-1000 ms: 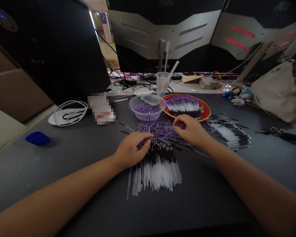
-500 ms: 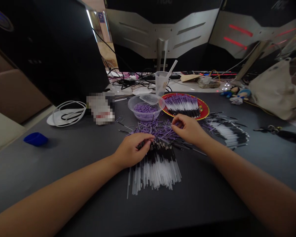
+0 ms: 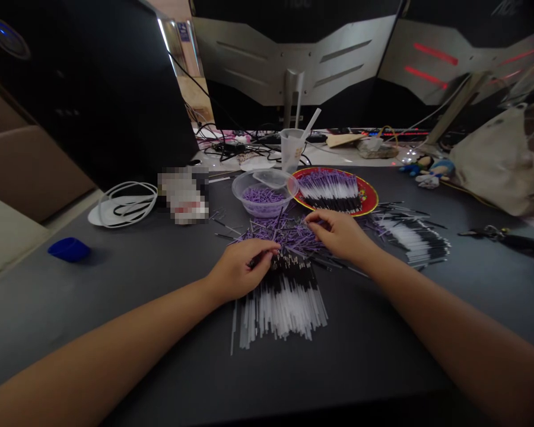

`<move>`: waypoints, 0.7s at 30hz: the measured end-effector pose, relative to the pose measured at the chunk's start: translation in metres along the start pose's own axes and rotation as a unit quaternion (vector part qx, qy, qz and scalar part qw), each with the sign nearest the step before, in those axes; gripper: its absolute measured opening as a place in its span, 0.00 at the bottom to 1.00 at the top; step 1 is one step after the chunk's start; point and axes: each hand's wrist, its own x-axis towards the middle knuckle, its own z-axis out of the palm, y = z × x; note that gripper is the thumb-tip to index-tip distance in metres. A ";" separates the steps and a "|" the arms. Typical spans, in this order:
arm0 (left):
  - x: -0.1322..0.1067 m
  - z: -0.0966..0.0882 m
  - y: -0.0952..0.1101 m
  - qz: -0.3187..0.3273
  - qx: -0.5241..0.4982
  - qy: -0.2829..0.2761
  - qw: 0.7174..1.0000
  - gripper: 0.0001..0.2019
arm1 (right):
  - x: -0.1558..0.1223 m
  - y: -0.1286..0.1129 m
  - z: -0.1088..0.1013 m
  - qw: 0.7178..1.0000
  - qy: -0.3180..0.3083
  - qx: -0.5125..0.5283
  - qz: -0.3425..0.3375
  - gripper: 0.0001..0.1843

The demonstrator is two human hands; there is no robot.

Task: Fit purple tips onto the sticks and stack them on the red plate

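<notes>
Left hand [image 3: 242, 273] is curled, thumb and forefinger pinched on one thin tube [image 3: 277, 220] that sticks up at a slant from the fingertips. The heel of the hand rests on the tube pile [image 3: 285, 299], a fan of black-and-clear tubes lying flat on the dark surface [image 3: 160, 308]. Right hand [image 3: 340, 234] sits just behind the tube pile, fingers bent, tips pinched together in the purple caps [image 3: 289, 236]; whatever is between them is too small to tell. The purple caps are scattered at the far end of the tube pile, touching it.

Behind the tube pile:
- clear bowl [image 3: 249, 204] with more purple bits inside
- red plate [image 3: 370, 194] just right of the bowl, holding capped tubes in a row
- plastic cup [image 3: 291, 149] with a straw, further back

Right of the tube pile is a second heap of tubes [image 3: 416, 238], and well beyond it a pale bag [image 3: 502, 163]. Left of the tube pile, well apart, are a small blue lid [image 3: 69, 249] and a white coiled cord [image 3: 122, 204].
</notes>
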 end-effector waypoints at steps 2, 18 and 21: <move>0.000 0.000 -0.001 0.001 0.003 0.002 1.000 0.10 | 0.000 -0.001 -0.001 1.000 -0.001 -0.011 0.001 0.04; 0.001 0.000 -0.001 0.013 -0.013 -0.011 1.000 0.11 | -0.002 -0.008 0.002 0.995 -0.035 0.063 0.072 0.04; 0.003 0.001 -0.001 0.014 -0.005 -0.005 1.000 0.09 | -0.001 -0.014 0.003 0.984 -0.053 0.129 0.113 0.05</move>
